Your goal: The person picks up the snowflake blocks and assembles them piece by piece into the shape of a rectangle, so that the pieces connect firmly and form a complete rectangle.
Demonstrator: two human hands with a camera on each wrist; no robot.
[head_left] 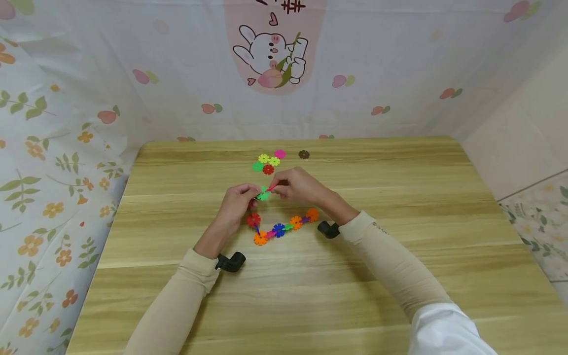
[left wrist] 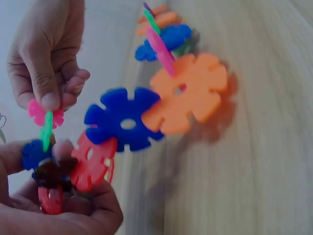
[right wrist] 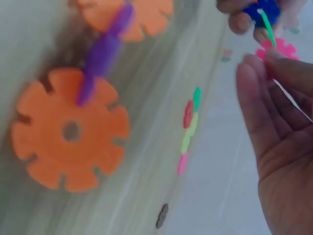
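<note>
A chain of notched plastic discs, slotted edge to edge, runs from my left hand [head_left: 235, 202] down and across to an orange disc [head_left: 312, 214] at its right end. My left hand grips the chain's upper end, around a blue disc [left wrist: 35, 155], a brown disc [left wrist: 55, 172] and red ones. Standing out from the blue disc is a green disc [head_left: 263, 194]. Thumb and fingers of my right hand [head_left: 298, 186] pinch a pink disc [right wrist: 279, 49], whose edge meets the green one. A large orange disc [left wrist: 188, 93] forms the chain's lower corner.
Past the hands lie loose discs: green [head_left: 257, 166], red [head_left: 268, 169], yellow [head_left: 264, 158], pink [head_left: 280, 154] and, apart to the right, brown [head_left: 303, 154]. A patterned curtain [head_left: 284, 113] hangs behind the wooden table [head_left: 381, 167]. Each wrist bears a black camera [head_left: 232, 262].
</note>
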